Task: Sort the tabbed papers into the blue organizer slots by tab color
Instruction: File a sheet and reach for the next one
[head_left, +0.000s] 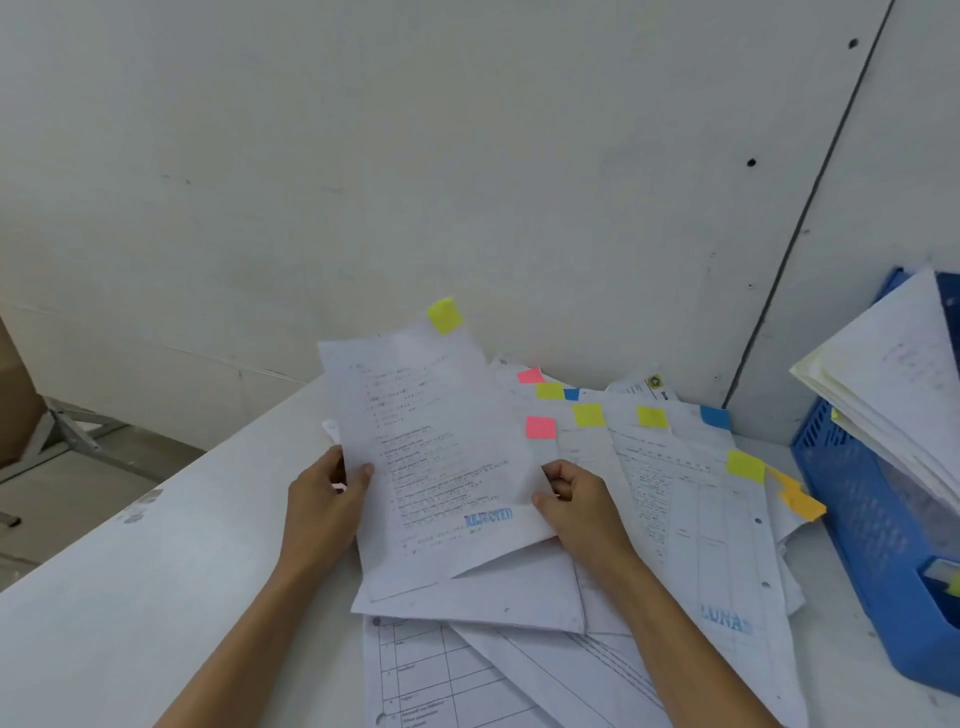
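Loose papers (467, 675) cover the table (156, 597) at six o'clock. Over them, the left hand (322, 499) and right hand (582, 504) each pinch a side of one sheet (436, 441), its yellow tab (445, 315) at twelve o'clock. The blue organizer (852, 499), holding papers, stands at three o'clock.

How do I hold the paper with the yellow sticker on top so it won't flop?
Pinch the yellow-tabbed sheet at its two side edges, low down, one hand from each side, as the left hand and right hand do. It is thin and raised above the pile, so that likely keeps it flat, tab clear.
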